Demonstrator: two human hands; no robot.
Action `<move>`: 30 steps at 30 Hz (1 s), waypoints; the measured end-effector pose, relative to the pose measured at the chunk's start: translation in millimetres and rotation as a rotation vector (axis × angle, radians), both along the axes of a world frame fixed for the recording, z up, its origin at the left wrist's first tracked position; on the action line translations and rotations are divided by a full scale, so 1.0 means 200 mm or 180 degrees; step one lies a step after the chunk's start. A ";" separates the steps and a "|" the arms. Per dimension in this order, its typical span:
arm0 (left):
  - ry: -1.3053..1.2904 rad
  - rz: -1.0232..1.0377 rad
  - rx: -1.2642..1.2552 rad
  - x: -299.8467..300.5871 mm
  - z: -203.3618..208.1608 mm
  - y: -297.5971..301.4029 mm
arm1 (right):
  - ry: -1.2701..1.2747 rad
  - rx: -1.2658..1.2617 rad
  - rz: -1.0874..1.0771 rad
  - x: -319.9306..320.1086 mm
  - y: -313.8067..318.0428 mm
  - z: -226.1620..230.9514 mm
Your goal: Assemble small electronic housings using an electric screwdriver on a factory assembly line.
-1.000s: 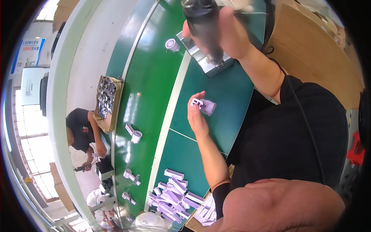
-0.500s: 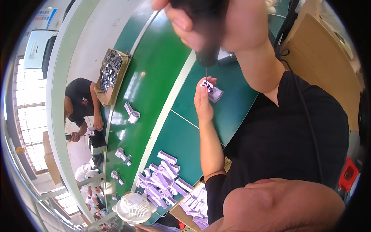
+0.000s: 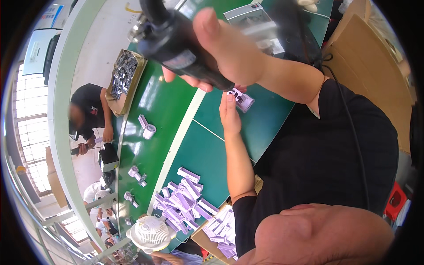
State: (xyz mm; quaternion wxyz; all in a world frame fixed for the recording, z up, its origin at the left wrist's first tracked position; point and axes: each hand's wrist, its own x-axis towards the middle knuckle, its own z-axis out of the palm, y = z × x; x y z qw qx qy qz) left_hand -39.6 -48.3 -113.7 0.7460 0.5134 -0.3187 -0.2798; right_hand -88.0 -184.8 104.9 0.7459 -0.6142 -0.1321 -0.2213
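The lilac part (image 3: 245, 103) is at the middle of the scene, over the green tabletop (image 3: 210, 161); whether it rests on it I cannot tell. The fingers of the left hand (image 3: 230, 117) are clamped on its pale end, and its rounded end points right. The fingers of the right hand (image 3: 240, 59) are closed around a black driver (image 3: 183, 51), with the thumb standing off it. The driver slants down to the right, its nose just beside the part's pale end; the contact itself is too small to make out. Past the right forearm stands a grey box (image 3: 247, 14).

To the left on the tabletop lies a heap of lilac bars (image 3: 187, 201), with more in an open carton (image 3: 207, 242) on its near side and a white fan (image 3: 152, 230) beside it. Farther left, a shiny green belt (image 3: 165, 117) carries a few lilac assemblies (image 3: 149, 130). Beyond it are a tray of metal bits (image 3: 125, 75) and a co-worker (image 3: 90, 110) in a dark shirt, holding a dark tool (image 3: 79, 150)
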 end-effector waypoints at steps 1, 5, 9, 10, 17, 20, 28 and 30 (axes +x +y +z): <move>0.0014 -0.0003 0.0007 0.00 -0.02 -0.01 | 0.0014 0.0007 -0.0003 0.00 0.00 -0.03; 0.0029 0.0069 -0.0051 0.00 -0.05 -0.01 | 0.0006 0.0015 0.0000 -0.01 -0.01 -0.10; 0.0087 -0.0003 -0.0093 0.00 -0.06 0.01 | 0.0010 0.0014 -0.0032 -0.01 0.00 -0.12; 0.0087 0.0009 -0.0084 0.01 -0.06 0.01 | 0.0011 0.0023 -0.0020 0.00 0.00 -0.13; 0.0145 0.0052 -0.0223 0.05 -0.07 0.01 | 0.0171 0.0106 0.0084 0.06 0.01 -0.15; 0.0228 -0.0017 -0.0370 0.06 -0.08 -0.02 | 0.0069 0.0087 0.0103 0.03 0.01 -0.14; 0.0513 0.0310 -0.0254 0.00 -0.17 0.08 | 0.0226 0.0362 0.0485 0.02 0.03 -0.21; 0.0515 0.0353 -0.0289 -0.01 -0.16 0.05 | 0.0204 0.0245 0.0418 0.01 0.02 -0.20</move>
